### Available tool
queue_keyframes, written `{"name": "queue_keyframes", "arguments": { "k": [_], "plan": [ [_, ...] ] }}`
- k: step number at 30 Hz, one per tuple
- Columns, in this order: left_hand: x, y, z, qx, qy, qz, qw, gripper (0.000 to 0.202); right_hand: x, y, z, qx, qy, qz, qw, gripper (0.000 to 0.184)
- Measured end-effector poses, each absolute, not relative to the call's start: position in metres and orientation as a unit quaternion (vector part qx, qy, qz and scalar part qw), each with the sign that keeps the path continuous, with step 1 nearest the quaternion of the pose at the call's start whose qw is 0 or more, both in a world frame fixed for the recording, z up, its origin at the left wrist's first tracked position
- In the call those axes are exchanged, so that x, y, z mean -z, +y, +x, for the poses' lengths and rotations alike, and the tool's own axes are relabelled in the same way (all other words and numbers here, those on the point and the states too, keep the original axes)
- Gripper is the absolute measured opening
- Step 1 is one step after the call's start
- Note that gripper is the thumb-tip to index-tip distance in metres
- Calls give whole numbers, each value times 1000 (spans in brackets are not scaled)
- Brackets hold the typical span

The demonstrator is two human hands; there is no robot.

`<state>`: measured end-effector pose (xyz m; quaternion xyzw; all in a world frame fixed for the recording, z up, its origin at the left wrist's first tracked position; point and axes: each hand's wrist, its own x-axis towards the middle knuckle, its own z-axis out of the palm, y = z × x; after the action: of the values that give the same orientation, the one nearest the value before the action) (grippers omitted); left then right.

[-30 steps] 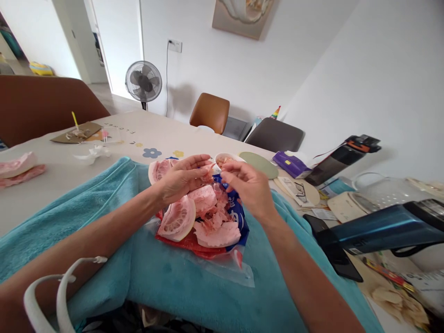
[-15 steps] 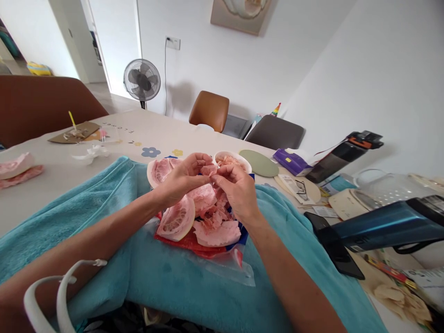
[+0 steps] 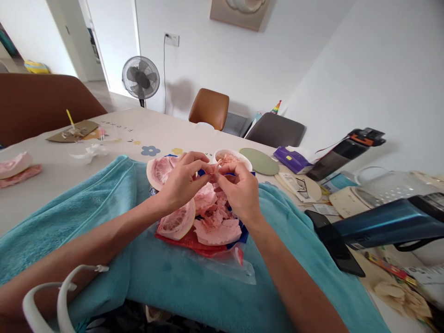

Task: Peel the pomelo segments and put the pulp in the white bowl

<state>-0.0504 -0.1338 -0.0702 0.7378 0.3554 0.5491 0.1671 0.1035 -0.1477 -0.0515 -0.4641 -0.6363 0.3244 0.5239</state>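
Observation:
Both my hands meet above a heap of pomelo peel [image 3: 217, 231], pinching a small piece of pink pomelo flesh [image 3: 215, 170] between them. My left hand [image 3: 185, 178] is closed on one side of the piece, fingertips pressed together. On the other side, my right hand [image 3: 239, 187] grips it with thumb and forefinger. Fingers partly hide the piece. Just behind the hands stands a white bowl [image 3: 247, 162] with peeled pomelo flesh in it. Thick rind pieces and torn membranes lie on a red and blue plastic bag [image 3: 197, 246], over a teal blanket [image 3: 166, 282].
Right of the bowl lie a green oval mat [image 3: 259, 161] and a purple tissue pack [image 3: 293, 160]. A blue bottle [image 3: 385, 225], a phone [image 3: 333, 245] and a dark bottle [image 3: 343, 155] crowd the right side. More pomelo rind [image 3: 17, 166] and a crumpled tissue [image 3: 90, 152] are at left.
My fingers have drawn closer together around the pomelo piece, which shows less now. My left hand has shifted slightly and its fingers have curled in more.

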Motion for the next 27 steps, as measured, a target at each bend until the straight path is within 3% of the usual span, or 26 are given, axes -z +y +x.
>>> {"name": "queue_keyframes", "arguments": {
  "k": [10,16,22,27],
  "plan": [
    [74,-136,-50,-507,344,789,46,8,50,-153,96,-184,-697,-477,503,6],
    [66,-138,-52,-482,353,796,97,20,54,-152,95,-149,-704,-481,500,6],
    [64,-137,-54,-457,374,796,131,5,57,-153,99,-52,-752,-467,463,3],
    [63,-137,-57,-445,402,794,103,5,57,-155,101,59,-797,-438,412,7]
  ]
}}
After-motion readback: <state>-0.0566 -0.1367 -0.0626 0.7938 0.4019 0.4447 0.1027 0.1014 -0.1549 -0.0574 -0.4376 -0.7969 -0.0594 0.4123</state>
